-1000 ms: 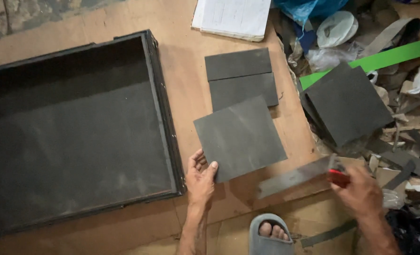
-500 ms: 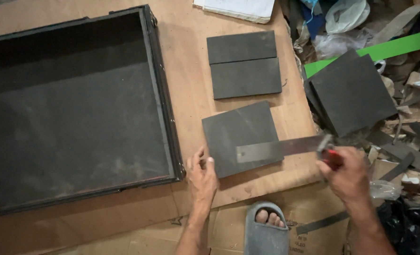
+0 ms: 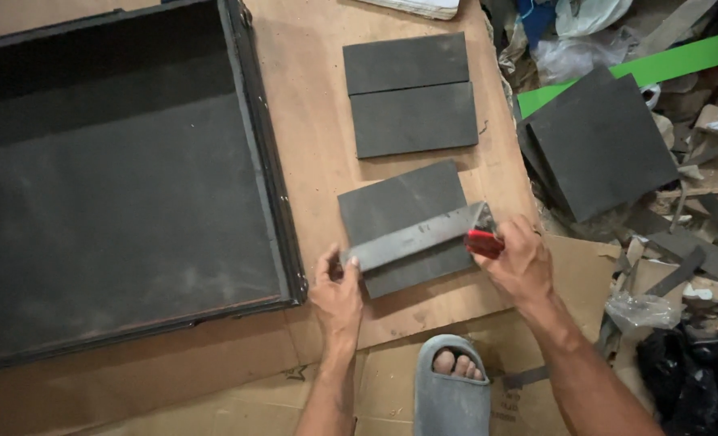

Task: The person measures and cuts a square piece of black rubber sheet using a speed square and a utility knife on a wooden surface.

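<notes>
Head view: metal strip (image 3: 414, 236) spans between left hand (image 3: 339, 295) and right hand (image 3: 520, 260).

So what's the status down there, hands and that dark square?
Left hand pins metal strip across dark square sheet. Right hand grips red-handled tool at strip's end. Nothing blocking.

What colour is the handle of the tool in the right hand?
Red handle, seen in the head view.
</notes>
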